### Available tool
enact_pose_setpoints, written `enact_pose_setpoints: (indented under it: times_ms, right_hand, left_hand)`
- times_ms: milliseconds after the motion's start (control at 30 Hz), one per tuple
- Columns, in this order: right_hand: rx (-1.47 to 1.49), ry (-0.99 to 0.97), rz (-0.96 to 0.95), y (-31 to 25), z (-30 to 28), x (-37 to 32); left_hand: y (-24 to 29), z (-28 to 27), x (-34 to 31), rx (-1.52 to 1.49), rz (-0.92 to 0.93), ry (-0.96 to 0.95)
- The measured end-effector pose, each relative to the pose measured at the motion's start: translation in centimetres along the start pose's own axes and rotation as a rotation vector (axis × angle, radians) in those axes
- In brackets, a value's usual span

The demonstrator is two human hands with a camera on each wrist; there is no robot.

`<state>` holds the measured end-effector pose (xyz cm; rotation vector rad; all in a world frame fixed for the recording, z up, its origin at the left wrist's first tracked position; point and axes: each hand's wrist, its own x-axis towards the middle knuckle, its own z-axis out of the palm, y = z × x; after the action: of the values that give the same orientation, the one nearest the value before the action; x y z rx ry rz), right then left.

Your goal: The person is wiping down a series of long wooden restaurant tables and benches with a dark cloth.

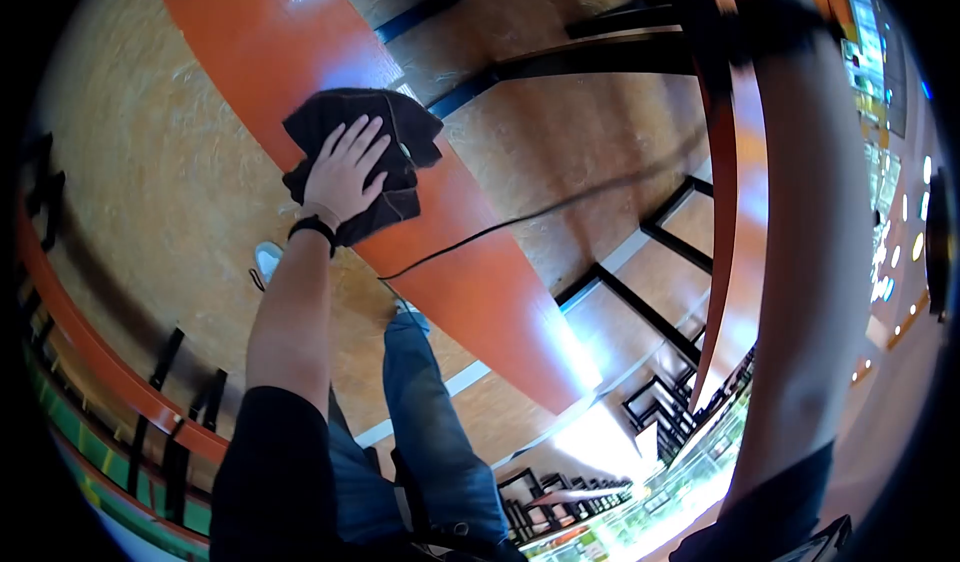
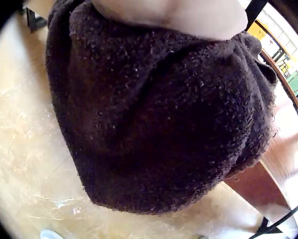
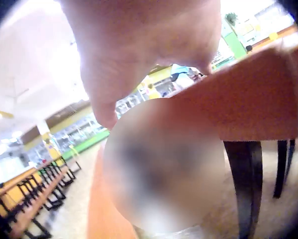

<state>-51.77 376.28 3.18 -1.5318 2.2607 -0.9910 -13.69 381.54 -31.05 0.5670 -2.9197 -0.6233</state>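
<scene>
The left hand (image 1: 343, 177) lies palm down with straight, slightly parted fingers on a dark brown terry cloth (image 1: 400, 182). Nearly black in places, the cloth looks fuzzy and is rumpled into overlapping folds; it spreads across a narrow orange bench (image 1: 470, 282), a rounded flap showing over the tan floor (image 1: 130, 132). A thin black cable (image 1: 500, 226) crosses the bench beside it. The right hand (image 3: 144, 40) is near a reddish-brown slab (image 3: 248, 99); whether its fingers hold anything, I cannot tell.
</scene>
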Motion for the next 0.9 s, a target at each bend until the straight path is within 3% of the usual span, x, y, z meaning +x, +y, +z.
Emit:
enact_pose_setpoints:
  times_ms: [67, 100, 133, 167, 200, 233, 333, 400, 533, 667, 767, 900]
  right_hand:
    - [0.11, -0.102, 0.216, 1.6, -2.5, -8.9]
    - [0.276, 0.088, 0.181, -2.8, -1.7, -15.6]
    - [-0.379, -0.083, -0.158, 3.6, -6.2, -19.1]
    - [-0.298, -0.066, -0.016, 5.2, -7.1, -21.2]
    - [-0.492, -0.16, -0.151, 6.0, -9.2, -25.4]
    - [-0.619, -0.234, -0.133, 6.3, -11.0, -29.2]
    - [-0.655, -0.266, -0.128, 9.7, -15.6, -36.4]
    - [-0.621, -0.274, -0.119, 10.7, -17.0, -37.3]
    - [-0.544, -0.194, -0.161, 10.8, -16.1, -37.0]
    - [-0.489, -0.16, -0.159, 11.2, -16.0, -37.2]
    - [-0.462, -0.135, -0.123, 11.1, -16.0, -37.2]
    - [-0.46, -0.151, -0.101, 10.7, -15.9, -37.2]
  left_hand:
    - [0.1, 0.1, -0.1, 0.037, 0.002, 0.013]
    - [0.3, -0.1, -0.1, 0.065, 0.005, 0.01]
    - [0.4, -0.1, 0.0, 0.084, 0.009, 0.003]
    - [0.5, 0.1, 0.0, 0.113, 0.007, -0.009]
    - [0.6, 0.1, 0.2, 0.143, 0.002, -0.017]
    - [1.1, -0.2, 0.4, 0.156, -0.012, -0.028]
    - [2.5, 0.3, 0.2, 0.276, -0.05, 0.006]
    - [5.3, 1.5, -0.8, 0.28, -0.201, -0.005]
    - [12.3, 4.8, -4.3, 0.226, -0.226, -0.073]
    - [22.9, 9.6, -8.3, 0.09, -0.208, -0.183]
    - [31.2, 14.7, -12.0, -0.013, -0.132, -0.297]
    - [38.8, 18.9, -15.3, -0.067, 0.197, -0.252]
